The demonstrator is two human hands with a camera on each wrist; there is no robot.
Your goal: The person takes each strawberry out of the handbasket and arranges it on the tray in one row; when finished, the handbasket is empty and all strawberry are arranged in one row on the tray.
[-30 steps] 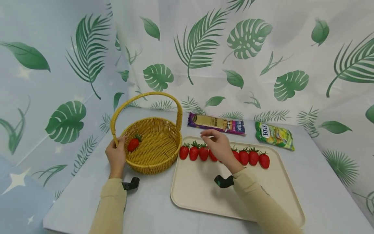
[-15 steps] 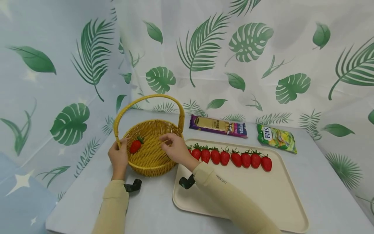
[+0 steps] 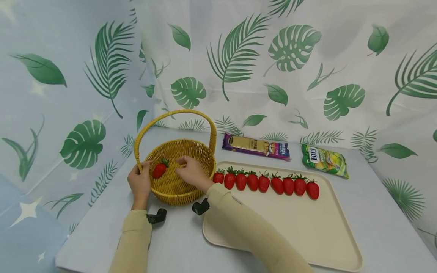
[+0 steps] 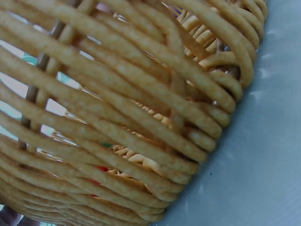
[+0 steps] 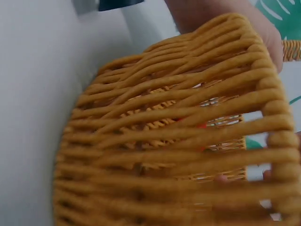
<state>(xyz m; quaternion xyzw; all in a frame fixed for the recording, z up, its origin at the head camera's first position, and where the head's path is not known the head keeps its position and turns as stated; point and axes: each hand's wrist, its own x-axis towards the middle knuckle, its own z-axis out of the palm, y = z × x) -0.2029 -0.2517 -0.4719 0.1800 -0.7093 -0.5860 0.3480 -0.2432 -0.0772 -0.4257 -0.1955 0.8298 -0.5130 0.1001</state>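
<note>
My left hand (image 3: 139,182) grips the yellow wicker basket (image 3: 179,199) at its left side, by the foot of the tall handle. Inside the basket, close to that hand, lies one red strawberry (image 3: 159,170) with green leaves. My right hand (image 3: 194,173) hangs over the basket with its fingers loosely bent, apart from the strawberry; I see nothing held in it. Woven basket wall (image 4: 117,108) fills most of the left wrist view. In the right wrist view the basket wall (image 5: 178,146) hides most of the right hand, and bits of red show through its gaps.
A beige tray (image 3: 283,231) stands right of the basket, with a row of several strawberries (image 3: 252,181) along its far side. Behind it lie a purple and gold packet (image 3: 256,146) and a green FOX'S candy bag (image 3: 324,160). A leaf-printed cloth hangs at the back.
My right hand has moved left from above the strawberry row on the tray to over the basket. The left hand keeps its grip, and the strawberry row looks unchanged.
</note>
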